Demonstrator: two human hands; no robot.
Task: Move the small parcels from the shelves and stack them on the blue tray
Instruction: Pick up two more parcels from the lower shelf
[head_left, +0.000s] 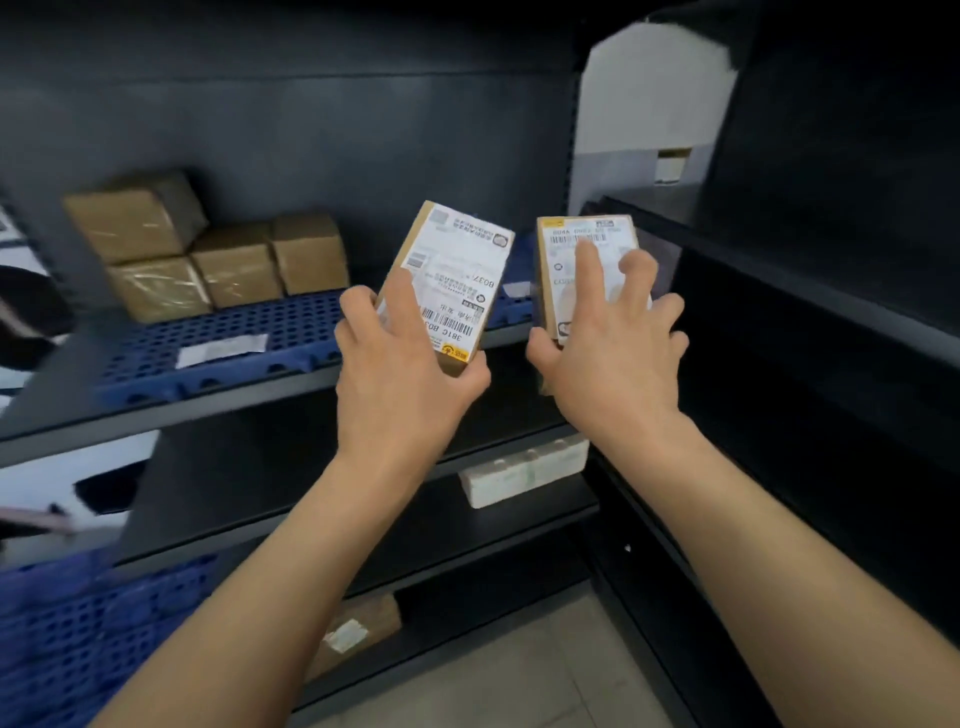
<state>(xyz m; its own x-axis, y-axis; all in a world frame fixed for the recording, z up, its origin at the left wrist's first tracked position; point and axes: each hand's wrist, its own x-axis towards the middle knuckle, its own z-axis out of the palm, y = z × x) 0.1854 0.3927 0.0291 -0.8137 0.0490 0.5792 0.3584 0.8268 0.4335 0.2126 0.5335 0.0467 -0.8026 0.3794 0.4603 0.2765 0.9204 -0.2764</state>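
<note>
Left grip (405, 374) clasps a labelled parcel (457, 270), right grip (613, 364) clamps a second parcel (582, 244). Both are held up just right of the blue tray (156, 353), one apiece, seemingly bound for its far-left stack (234, 260).

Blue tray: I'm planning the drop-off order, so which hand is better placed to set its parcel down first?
Left. The left hand grips the left parcel next to the bare stretch of the blue tray, by the stacked parcels; the right hand holds the right parcel farther right, by the side shelf.
</note>
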